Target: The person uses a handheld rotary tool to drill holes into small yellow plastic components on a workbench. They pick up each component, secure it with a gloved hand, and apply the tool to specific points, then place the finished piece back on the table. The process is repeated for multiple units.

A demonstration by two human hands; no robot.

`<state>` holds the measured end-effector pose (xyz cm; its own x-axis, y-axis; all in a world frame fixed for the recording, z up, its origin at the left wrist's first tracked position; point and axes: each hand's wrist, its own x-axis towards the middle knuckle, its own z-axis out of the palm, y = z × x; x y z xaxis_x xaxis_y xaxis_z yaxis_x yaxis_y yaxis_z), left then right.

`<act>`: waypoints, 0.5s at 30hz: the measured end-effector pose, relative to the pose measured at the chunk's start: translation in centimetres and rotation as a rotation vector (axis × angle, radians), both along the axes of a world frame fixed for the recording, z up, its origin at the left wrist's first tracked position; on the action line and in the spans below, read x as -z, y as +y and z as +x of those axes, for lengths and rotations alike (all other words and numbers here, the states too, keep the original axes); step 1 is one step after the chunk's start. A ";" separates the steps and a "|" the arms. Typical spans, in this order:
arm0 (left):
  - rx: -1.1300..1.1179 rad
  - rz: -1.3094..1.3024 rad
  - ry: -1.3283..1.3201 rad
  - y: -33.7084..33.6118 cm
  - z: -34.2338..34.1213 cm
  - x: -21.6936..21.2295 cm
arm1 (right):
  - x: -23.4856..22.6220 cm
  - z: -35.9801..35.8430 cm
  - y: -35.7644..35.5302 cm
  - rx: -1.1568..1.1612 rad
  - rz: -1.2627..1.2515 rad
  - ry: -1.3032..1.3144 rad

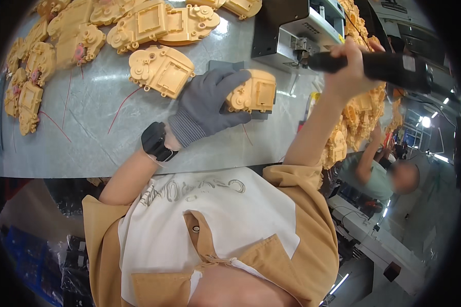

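Note:
My left hand (205, 100), in a grey glove, closes its fingers round the left side of a yellow-orange plastic housing (262, 93). The housing rests on a dark grey block (225, 66) on the table, its rectangular recess facing up. My bare right hand (349, 70) is wrapped round a black electric screwdriver (397, 71), held level. Its tip points left at the front of a metal box-shaped machine (298, 31), close to a small fitting (302, 47). Whether the tip touches the fitting, I cannot tell.
A similar housing (161, 70) lies left of my gloved hand. Several more (138, 25) cover the table's (97, 148) far left, some trailing thin red wires. A large heap of yellow-orange parts (361, 115) stands at the right. Beyond it a person (374, 176) in green works.

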<state>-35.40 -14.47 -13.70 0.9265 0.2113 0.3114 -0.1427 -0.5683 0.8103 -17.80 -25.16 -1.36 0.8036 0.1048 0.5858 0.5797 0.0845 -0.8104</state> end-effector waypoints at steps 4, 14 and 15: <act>-0.016 0.016 -0.031 0.0 -0.2 -0.1 | -0.3 -5.4 -3.4 -0.312 0.185 0.075; -0.003 0.032 -0.059 -0.2 0.2 0.1 | 0.4 1.0 -0.5 0.064 0.044 -0.111; 0.000 0.037 -0.055 0.0 0.1 0.1 | 0.8 0.7 -0.4 0.012 0.056 -0.049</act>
<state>-35.32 -14.47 -13.75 0.9080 0.1984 0.3690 -0.1862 -0.5977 0.7798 -17.05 -25.53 -2.21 0.7750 0.0612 0.6290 0.6197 0.1213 -0.7754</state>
